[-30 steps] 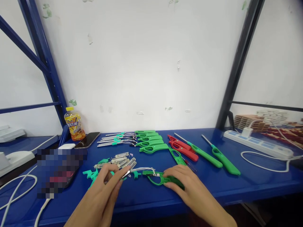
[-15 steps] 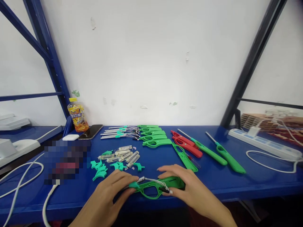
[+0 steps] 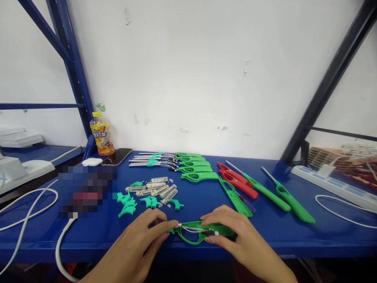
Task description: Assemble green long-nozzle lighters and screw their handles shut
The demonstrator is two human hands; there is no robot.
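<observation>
Near the front edge of the table, both hands hold an opened green lighter shell [image 3: 190,239] with its inside facing up. My left hand [image 3: 147,239] pinches the nozzle end, where a bit of teal collar shows under the fingertips. My right hand [image 3: 235,236] is closed round the handle end, thumb by a black igniter [image 3: 209,233] with a white tip. Thin white wires run along the shell between the hands. Beyond lie teal triggers [image 3: 128,207], clear fuel tanks [image 3: 160,190], metal nozzle rods with wires [image 3: 144,164] and a row of green shells [image 3: 200,177].
To the right are red shells [image 3: 241,186], a loose green half shell [image 3: 235,198], a screwdriver [image 3: 249,203], two green lighters with nozzles [image 3: 297,206] and a power strip [image 3: 335,186]. A drink bottle [image 3: 101,135], a phone [image 3: 118,157] and a white cable [image 3: 60,247] are on the left.
The wires and the igniter now lie lower and straighter along the shell. My left fingers have shifted right over the collar. The view has tilted slightly.
</observation>
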